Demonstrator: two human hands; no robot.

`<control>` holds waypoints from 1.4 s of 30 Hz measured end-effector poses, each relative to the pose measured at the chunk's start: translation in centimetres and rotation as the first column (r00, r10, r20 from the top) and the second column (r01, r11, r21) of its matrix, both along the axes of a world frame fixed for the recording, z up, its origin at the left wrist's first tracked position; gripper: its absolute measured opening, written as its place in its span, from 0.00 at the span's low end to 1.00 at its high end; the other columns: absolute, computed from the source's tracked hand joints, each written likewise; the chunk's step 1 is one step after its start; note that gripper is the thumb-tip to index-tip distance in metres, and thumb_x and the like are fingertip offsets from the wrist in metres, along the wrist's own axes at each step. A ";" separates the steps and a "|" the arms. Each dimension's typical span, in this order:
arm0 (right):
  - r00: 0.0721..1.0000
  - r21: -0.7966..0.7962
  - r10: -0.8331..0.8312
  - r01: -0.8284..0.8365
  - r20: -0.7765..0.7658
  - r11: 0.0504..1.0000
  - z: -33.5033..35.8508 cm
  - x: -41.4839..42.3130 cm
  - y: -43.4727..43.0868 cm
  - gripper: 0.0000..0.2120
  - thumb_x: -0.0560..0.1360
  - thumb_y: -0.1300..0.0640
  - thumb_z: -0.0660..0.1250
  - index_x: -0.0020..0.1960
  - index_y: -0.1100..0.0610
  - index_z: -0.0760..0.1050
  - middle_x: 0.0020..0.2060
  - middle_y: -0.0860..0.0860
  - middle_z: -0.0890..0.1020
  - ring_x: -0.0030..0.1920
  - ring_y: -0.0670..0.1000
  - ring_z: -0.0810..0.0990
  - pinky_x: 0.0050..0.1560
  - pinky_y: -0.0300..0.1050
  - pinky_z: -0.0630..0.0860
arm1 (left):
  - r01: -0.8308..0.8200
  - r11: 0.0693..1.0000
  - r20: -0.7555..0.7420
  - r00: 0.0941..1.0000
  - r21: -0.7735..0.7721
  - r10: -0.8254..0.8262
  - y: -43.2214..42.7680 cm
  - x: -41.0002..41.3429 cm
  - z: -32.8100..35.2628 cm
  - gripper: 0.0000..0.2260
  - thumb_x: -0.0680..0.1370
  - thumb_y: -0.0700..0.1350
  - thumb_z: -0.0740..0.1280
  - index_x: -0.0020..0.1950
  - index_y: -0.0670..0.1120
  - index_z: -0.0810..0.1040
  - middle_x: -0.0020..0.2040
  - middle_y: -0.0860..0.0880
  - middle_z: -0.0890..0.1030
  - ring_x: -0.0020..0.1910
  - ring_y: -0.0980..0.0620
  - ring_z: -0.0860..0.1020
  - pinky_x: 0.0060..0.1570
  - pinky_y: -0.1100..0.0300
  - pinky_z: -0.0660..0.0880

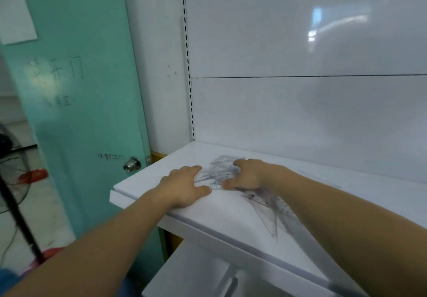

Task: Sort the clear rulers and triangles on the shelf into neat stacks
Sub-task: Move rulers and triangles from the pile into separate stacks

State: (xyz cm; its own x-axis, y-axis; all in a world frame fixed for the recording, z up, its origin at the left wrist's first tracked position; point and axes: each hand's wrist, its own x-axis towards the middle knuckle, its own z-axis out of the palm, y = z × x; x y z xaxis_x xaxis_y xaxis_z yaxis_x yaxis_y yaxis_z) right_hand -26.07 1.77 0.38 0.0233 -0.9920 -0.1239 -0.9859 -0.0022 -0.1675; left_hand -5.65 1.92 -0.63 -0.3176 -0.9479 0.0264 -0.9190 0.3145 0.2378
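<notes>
A loose pile of clear rulers and triangles lies on the white shelf, between my two hands. More clear triangles fan out toward the front right, partly under my right forearm. My left hand lies flat on the shelf at the pile's left edge, fingers straight and touching the clear pieces. My right hand rests on the pile's right side with fingers bent over the pieces and thumb stretched toward the left hand. The image is blurred, so single pieces are hard to tell apart.
A white back panel rises behind the shelf, with a slotted upright at its left. A teal door with a metal knob stands left of the shelf. A fan stand is at far left. A lower white shelf sits below.
</notes>
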 end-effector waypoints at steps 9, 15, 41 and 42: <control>0.990 -0.043 0.129 -0.127 0.063 0.991 1.7 0.5 -4.8 0.29 0.71 0.42 0.70 0.68 0.49 0.69 0.65 0.50 0.73 0.62 0.52 0.72 0.59 0.43 0.68 | 0.103 0.995 -0.172 0.980 -0.004 -0.102 -6.5 1.1 0.7 0.17 0.74 0.50 0.69 0.62 0.53 0.73 0.53 0.53 0.75 0.47 0.55 0.73 0.47 0.63 0.67; 0.979 -0.033 0.044 -0.038 0.199 0.999 2.0 1.2 -4.4 0.28 0.70 0.39 0.70 0.67 0.44 0.69 0.61 0.48 0.74 0.55 0.48 0.74 0.57 0.40 0.67 | 0.151 0.978 -0.307 0.932 -0.147 -0.190 -9.1 2.2 -0.4 0.20 0.76 0.42 0.65 0.68 0.48 0.69 0.50 0.52 0.69 0.45 0.54 0.70 0.47 0.65 0.64; 0.900 -0.455 -0.330 0.429 0.283 0.780 2.6 5.9 2.7 0.28 0.76 0.48 0.67 0.73 0.45 0.60 0.44 0.47 0.76 0.43 0.48 0.74 0.46 0.41 0.69 | 0.415 0.909 -0.587 0.728 -0.032 -0.353 -9.1 5.2 1.1 0.29 0.79 0.44 0.61 0.75 0.54 0.49 0.43 0.48 0.73 0.38 0.52 0.73 0.35 0.63 0.69; 0.891 -0.461 -0.339 0.447 0.300 0.767 2.6 5.6 3.2 0.28 0.76 0.47 0.66 0.73 0.43 0.60 0.42 0.47 0.75 0.42 0.48 0.74 0.46 0.41 0.69 | 0.424 0.905 -0.592 0.718 -0.044 -0.365 -8.8 4.8 1.3 0.28 0.79 0.43 0.62 0.73 0.54 0.50 0.42 0.48 0.72 0.36 0.51 0.73 0.34 0.62 0.70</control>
